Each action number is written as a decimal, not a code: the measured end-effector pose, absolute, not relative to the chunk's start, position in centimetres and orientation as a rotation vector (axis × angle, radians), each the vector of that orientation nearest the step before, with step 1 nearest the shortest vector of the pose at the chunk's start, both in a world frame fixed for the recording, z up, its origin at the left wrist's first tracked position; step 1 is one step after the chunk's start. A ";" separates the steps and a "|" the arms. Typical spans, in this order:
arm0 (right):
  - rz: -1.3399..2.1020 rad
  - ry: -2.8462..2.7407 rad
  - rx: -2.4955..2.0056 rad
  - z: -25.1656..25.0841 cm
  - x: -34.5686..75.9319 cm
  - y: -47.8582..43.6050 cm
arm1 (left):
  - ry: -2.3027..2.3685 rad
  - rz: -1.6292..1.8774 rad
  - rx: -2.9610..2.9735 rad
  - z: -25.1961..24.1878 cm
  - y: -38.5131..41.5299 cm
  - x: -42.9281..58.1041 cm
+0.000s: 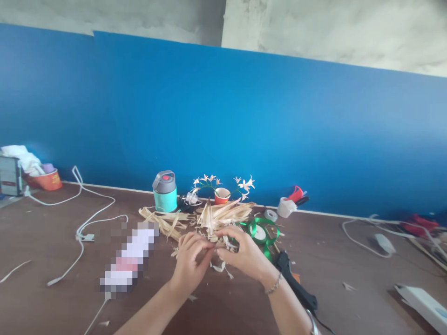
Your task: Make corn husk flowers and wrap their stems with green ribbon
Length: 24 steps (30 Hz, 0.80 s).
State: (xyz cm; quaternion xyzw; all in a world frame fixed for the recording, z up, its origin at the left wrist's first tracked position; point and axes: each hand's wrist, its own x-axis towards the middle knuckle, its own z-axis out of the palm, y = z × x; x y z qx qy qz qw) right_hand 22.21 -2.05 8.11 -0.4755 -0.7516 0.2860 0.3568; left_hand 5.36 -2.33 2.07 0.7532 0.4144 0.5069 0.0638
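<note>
brown table (223, 311): two hands (192, 253) (242, 251), one ribbon spool (258, 234)

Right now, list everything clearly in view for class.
Wall: one, grey, top
Partition: one, blue, behind table
Table: one, brown, below
Flask: one, turquoise, back centre
Cup: one, orange, back centre
Flowers: several, whitish, above cup
Husks: many, straw, before cup
Ribbon: one, green, beside husks
Tape: one, pale, behind ribbon
Tub: one, white, back right
Corded tool: one, black, right
Cables: several, white, both sides
Box: one, white, right edge
Container: one, orange, far left
Pixelated item: one, whitish, left
Left hand: one, centre
Right hand: one, centre
</note>
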 end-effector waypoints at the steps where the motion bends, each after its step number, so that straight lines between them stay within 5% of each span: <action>1: 0.739 -1.966 -1.244 8.1 22.2 -2.1 | 1.250 1.529 2.284 2.0 -2.4 5.3; 24: 0.810 -1.961 -1.307 8.0 22.1 -2.1 | 1.197 1.475 2.428 2.2 -2.3 5.4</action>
